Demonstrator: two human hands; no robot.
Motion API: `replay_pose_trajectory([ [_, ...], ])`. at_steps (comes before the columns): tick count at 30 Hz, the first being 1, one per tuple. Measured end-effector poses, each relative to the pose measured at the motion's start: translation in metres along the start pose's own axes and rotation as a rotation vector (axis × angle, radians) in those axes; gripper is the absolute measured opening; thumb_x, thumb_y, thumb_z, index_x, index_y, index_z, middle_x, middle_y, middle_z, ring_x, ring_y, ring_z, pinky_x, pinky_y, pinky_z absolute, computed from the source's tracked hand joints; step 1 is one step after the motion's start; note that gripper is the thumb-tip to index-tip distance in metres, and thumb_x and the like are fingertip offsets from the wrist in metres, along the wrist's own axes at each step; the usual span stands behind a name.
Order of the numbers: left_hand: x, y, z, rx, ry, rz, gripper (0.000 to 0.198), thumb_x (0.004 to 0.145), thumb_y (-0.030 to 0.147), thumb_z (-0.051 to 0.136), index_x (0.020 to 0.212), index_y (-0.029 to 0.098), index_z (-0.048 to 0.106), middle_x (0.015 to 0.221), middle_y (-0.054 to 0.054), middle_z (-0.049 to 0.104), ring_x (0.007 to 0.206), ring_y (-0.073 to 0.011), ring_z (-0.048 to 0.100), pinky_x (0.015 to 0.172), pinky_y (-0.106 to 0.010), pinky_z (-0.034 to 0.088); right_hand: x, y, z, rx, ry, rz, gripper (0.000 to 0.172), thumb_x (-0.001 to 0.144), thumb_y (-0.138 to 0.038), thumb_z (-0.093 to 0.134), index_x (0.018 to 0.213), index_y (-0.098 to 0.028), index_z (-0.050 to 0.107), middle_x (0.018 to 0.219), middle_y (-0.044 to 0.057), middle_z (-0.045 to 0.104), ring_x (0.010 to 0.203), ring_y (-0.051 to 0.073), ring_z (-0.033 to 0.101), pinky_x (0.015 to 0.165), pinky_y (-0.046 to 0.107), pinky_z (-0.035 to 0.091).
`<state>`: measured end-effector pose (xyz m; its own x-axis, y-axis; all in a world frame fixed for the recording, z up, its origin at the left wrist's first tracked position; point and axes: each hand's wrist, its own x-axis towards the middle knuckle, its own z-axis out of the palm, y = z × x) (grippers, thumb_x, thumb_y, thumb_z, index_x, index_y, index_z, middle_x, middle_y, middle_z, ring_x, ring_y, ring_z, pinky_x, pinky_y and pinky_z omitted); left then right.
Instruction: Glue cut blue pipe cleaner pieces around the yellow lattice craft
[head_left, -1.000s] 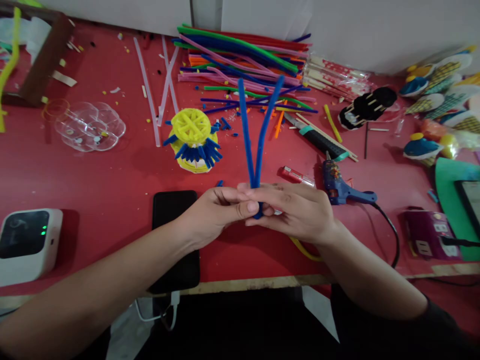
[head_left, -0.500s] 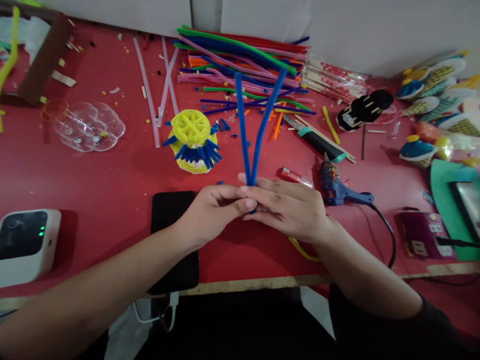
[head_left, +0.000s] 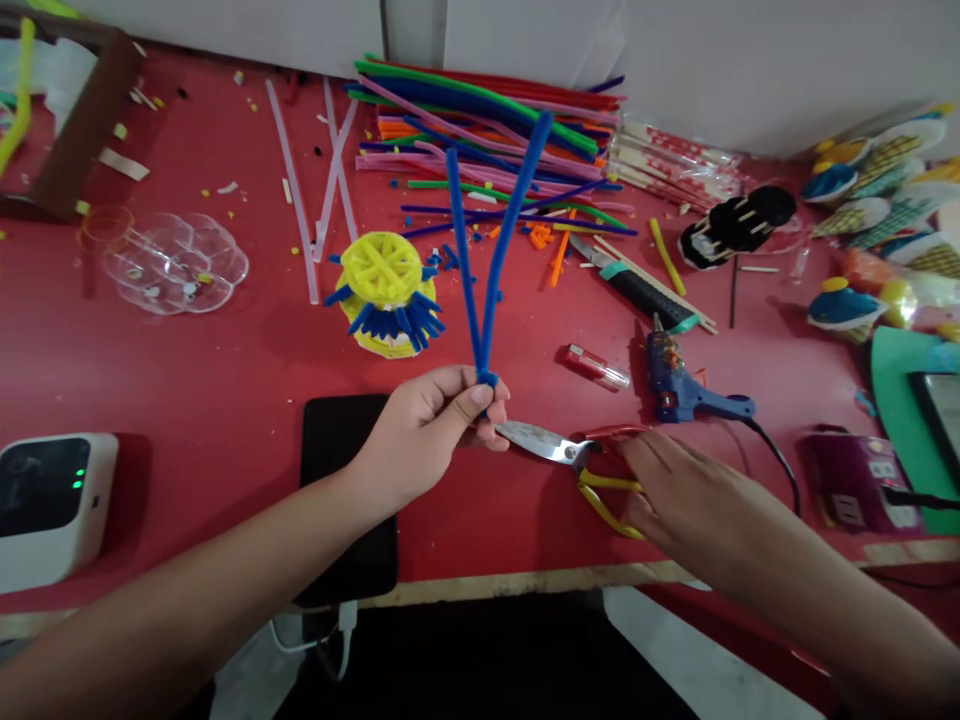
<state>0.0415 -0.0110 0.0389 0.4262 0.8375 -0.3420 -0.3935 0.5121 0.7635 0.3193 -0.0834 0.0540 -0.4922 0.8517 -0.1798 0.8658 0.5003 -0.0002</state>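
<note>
My left hand [head_left: 431,425] is closed, pinching a blue pipe cleaner [head_left: 501,262] near its bottom end. Its two legs rise in a V, and a small bend or twist shows at the fingertips. My right hand [head_left: 671,485] grips the scissors [head_left: 541,442] by their red and yellow handles. The blades look closed and point left, with the tip close to my left fingers; whether they touch, I cannot tell. Behind my left hand stands a yellow and blue pipe-cleaner piece [head_left: 385,290] with short blue ends around its middle.
A pile of coloured pipe cleaners [head_left: 480,110] lies at the back. To the right are a utility knife [head_left: 645,298], a blue glue gun [head_left: 686,385] with its cord, and a red-capped tube [head_left: 596,367]. A black phone [head_left: 349,530] lies by my left wrist, a clear flower-shaped tray [head_left: 176,262] beyond.
My right hand has let go of the pipe cleaner, moved right and down, and taken hold of the scissors. My left hand keeps the pipe cleaner, shifted slightly left.
</note>
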Motion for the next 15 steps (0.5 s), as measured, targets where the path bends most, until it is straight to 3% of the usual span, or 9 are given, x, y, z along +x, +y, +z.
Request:
replay_pose_trajectory([
  [3, -0.001, -0.001, 0.001, 0.046, -0.025, 0.034, 0.020, 0.090, 0.032, 0.068, 0.080, 0.015, 0.065, 0.067, 0.005, 0.053, 0.056, -0.0047, 0.047, 0.065, -0.020, 0.061, 0.004, -0.005, 0.011, -0.014, -0.094, 0.109, 0.014, 0.071, -0.015, 0.053, 0.084, -0.019, 0.057, 0.079, 0.007, 0.067, 0.068, 0.022, 0.065, 0.061, 0.031, 0.046],
  [6, -0.002, -0.001, 0.001, 0.105, -0.021, 0.058, 0.022, 0.093, 0.033, 0.063, 0.080, 0.015, 0.062, 0.068, 0.006, 0.049, 0.056, -0.0053, 0.043, 0.064, -0.020, 0.060, 0.004, -0.006, 0.012, 0.061, -0.091, 0.230, 0.003, 0.077, -0.025, 0.053, 0.079, -0.022, 0.052, 0.076, 0.006, 0.067, 0.060, 0.020, 0.062, 0.053, 0.029, 0.038],
  [11, -0.003, -0.002, 0.002, 0.194, 0.018, 0.055, 0.020, 0.095, 0.031, 0.057, 0.082, 0.016, 0.059, 0.067, 0.006, 0.046, 0.055, -0.0057, 0.041, 0.070, -0.024, 0.062, 0.001, -0.006, -0.007, 0.382, -0.039, 0.295, 0.031, 0.091, -0.044, 0.051, 0.069, -0.025, 0.037, 0.055, -0.003, 0.049, 0.045, 0.012, 0.046, 0.047, 0.025, 0.030],
  [15, -0.004, -0.004, 0.001, 0.341, 0.024, 0.072, 0.019, 0.096, 0.028, 0.054, 0.083, 0.016, 0.061, 0.069, 0.005, 0.051, 0.058, -0.0073, 0.051, 0.072, -0.024, 0.060, 0.007, -0.011, -0.026, 0.513, -0.104, 0.252, 0.038, 0.090, -0.056, 0.056, 0.074, -0.024, 0.043, 0.059, -0.003, 0.051, 0.047, 0.012, 0.044, 0.047, 0.025, 0.033],
])
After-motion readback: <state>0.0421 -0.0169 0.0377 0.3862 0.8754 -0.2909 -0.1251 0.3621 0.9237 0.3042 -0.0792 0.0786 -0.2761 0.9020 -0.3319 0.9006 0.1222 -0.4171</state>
